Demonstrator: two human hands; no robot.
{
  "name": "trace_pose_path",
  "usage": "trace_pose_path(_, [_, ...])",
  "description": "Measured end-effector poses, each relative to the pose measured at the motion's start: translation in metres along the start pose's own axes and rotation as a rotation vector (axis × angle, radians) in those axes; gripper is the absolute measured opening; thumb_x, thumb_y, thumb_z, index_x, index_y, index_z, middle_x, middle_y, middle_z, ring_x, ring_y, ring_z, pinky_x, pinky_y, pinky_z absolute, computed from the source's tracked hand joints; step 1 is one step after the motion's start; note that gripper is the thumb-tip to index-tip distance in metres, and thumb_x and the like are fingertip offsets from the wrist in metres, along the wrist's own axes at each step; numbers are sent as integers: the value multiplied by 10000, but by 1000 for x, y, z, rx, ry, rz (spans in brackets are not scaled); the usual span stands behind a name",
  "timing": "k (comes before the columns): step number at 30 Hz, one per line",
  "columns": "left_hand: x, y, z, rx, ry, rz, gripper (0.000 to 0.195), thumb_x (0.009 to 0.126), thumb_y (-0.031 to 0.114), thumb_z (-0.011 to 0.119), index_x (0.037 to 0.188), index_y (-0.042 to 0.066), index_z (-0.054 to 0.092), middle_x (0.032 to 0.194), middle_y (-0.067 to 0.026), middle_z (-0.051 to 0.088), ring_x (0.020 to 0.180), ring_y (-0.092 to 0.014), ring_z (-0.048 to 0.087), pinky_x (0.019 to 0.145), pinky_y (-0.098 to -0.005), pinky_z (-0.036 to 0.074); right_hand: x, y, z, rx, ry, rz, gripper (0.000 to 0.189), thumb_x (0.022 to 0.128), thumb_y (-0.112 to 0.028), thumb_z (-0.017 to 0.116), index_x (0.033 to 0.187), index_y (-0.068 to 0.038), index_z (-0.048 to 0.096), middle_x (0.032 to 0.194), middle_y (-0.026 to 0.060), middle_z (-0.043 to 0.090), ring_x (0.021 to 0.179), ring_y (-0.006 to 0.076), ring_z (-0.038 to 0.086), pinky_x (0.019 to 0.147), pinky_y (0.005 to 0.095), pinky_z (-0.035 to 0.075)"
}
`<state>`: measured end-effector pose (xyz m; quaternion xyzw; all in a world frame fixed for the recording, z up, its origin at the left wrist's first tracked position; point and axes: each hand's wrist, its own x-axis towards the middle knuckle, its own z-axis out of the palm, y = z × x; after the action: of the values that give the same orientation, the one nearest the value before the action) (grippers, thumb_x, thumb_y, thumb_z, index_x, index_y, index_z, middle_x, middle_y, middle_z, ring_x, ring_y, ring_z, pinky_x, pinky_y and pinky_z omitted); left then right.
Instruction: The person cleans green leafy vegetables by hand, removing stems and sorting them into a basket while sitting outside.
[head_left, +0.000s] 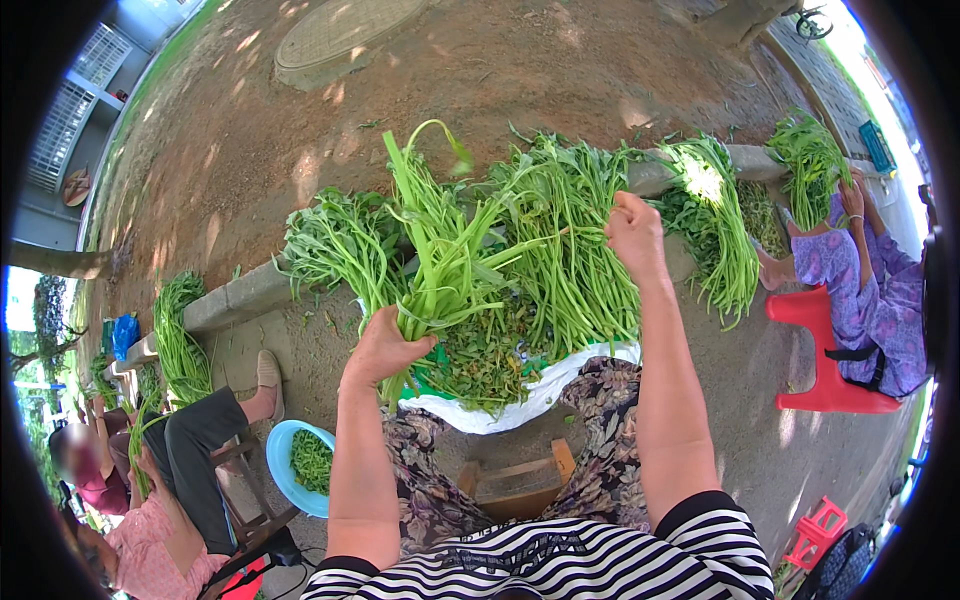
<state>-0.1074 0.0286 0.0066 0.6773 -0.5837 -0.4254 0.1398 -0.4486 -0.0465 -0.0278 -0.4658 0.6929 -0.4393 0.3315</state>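
Note:
My left hand (386, 349) grips a bunch of green leafy vegetable stems (427, 277), held upright with the cut ends of some stems jutting out below the fist. To the right, my right hand (634, 232) is curled closed above the edge of a large heap of long-stemmed greens (577, 262). I see nothing clearly inside its fingers. Another leafy bundle (341, 240) lies left of the heap, partly behind the held bunch. Loose trimmed leaves (480, 360) cover a white and green plastic sheet (502, 424) in front of my knees.
A light-blue basin (277, 457) of cut greens stands left. A concrete kerb (240, 292) runs behind the heaps, with more greens (720, 225) over it at right. Other people sit at both sides, one on a red plastic stool (810, 330). A wooden stool (517, 480) is beneath me.

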Motion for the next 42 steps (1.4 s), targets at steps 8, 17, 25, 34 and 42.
trace_pose_path(8, [4, -19, 0, -35, -1, 29, 480, 635, 197, 742, 1015, -49, 584, 917, -168, 653, 865, -237, 625, 787, -346, 474, -22, -18, -3, 54, -455, -48, 440, 819, -126, 603, 1229, 10, 520, 833, 15, 624, 595, 48, 474, 549, 227, 419])
trace_pose_path(17, [7, -26, 4, -56, -27, 11, 527, 615, 231, 756, 1016, -60, 577, 927, -171, 649, 873, -234, 623, 787, -345, 473, -26, -15, 24, 27, -674, -63, 454, 860, -145, 566, 1274, 17, 473, 1013, 80, 626, 687, 97, 519, 681, 274, 469])
trace_pose_path(25, [6, -20, -2, -51, -43, 6, 501, 639, 145, 747, 1057, -62, 564, 981, -135, 649, 911, -185, 604, 829, -317, 458, -19, -20, -1, 267, -727, 32, 398, 883, -81, 541, 1236, 86, 467, 780, 36, 577, 630, 71, 523, 548, 224, 448])
trace_pose_path(34, [0, -5, -4, -4, -53, 7, 466, 643, 144, 742, 1020, -71, 575, 926, -135, 651, 864, -178, 606, 803, -321, 465, -12, -13, 7, -91, -217, -165, 356, 829, -111, 552, 1174, -26, 581, 814, 26, 648, 667, 99, 543, 624, 261, 449])
trace_pose_path(42, [-3, -3, -4, 25, -67, 48, 412, 651, 173, 701, 1022, 13, 621, 841, -130, 662, 776, -220, 631, 733, -351, 481, -23, -25, 7, 107, -779, 46, 418, 883, -143, 525, 1270, 9, 481, 859, 42, 617, 660, 92, 524, 620, 247, 461])
